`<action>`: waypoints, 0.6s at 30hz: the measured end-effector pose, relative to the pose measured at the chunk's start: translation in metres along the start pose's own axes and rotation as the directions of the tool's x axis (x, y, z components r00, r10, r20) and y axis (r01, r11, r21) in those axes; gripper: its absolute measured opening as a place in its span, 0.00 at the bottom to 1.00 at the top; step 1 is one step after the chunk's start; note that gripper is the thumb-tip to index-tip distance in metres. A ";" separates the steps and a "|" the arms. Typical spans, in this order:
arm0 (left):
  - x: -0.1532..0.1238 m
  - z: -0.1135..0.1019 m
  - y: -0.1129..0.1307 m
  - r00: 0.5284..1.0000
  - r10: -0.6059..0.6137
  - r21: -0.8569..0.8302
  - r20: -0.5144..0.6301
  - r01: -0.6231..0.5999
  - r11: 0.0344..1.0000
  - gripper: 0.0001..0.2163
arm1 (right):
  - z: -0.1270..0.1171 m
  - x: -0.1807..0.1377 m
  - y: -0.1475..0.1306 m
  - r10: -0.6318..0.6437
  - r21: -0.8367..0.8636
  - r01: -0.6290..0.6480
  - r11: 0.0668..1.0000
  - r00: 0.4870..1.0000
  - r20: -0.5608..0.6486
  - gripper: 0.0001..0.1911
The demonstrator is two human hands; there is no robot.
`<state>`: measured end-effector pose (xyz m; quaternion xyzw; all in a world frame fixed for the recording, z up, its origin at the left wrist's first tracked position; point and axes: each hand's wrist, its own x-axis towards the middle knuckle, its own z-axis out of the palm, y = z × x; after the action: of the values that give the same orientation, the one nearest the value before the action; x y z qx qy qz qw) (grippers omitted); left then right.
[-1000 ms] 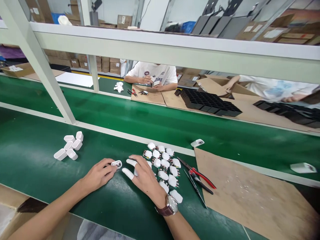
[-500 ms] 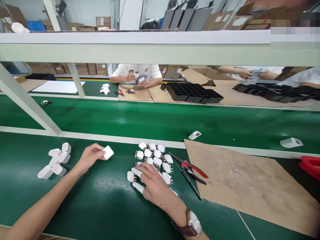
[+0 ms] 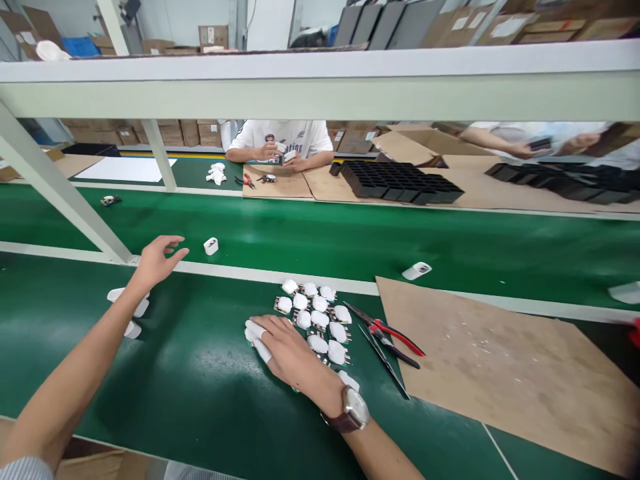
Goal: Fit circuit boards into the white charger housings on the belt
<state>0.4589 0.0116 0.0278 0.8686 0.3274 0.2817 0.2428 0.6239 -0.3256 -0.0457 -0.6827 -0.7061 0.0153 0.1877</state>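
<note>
My left hand (image 3: 156,261) reaches out over the white rail, fingers spread and empty. Just right of it a small white charger (image 3: 211,246) sits on the green conveyor belt (image 3: 320,240). My right hand (image 3: 283,350), with white finger cots and a wristwatch, rests on the left edge of a cluster of several white charger inner parts (image 3: 317,320) with metal prongs; its fingers curl over one piece (image 3: 249,334) at the cluster's corner. Under my left forearm lie several empty white charger shells (image 3: 134,320), partly hidden.
Red-handled pliers and tweezers (image 3: 387,337) lie by a brown cardboard sheet (image 3: 500,367) on the right. Another white charger (image 3: 417,271) lies on the belt. Across the belt, other people work beside black trays (image 3: 400,183). A slanted white frame post (image 3: 55,187) stands at left.
My left hand carried the white charger forward from the near bench and let it go onto the conveyor belt. My right hand slid onto the left edge of the part cluster.
</note>
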 end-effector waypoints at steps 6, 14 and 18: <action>-0.106 -0.102 -0.035 0.998 0.063 0.173 0.028 -0.067 0.983 0.20 | 0.017 -0.004 0.012 -0.096 -0.026 0.098 0.995 0.993 0.063 0.29; -0.202 -0.074 -0.053 0.976 0.215 0.358 0.042 -0.216 0.908 0.10 | 0.034 -0.005 0.014 -0.186 0.000 0.186 0.983 0.983 0.007 0.19; -0.193 -0.023 -0.016 0.937 0.296 0.073 0.184 -0.314 0.947 0.05 | 0.021 -0.003 -0.005 -0.081 0.119 0.090 0.989 0.994 -0.079 0.13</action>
<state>0.3163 -0.1087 -0.0288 0.9410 0.1804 0.2234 0.1788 0.6136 -0.3240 -0.0642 -0.6389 -0.7251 0.0251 0.2557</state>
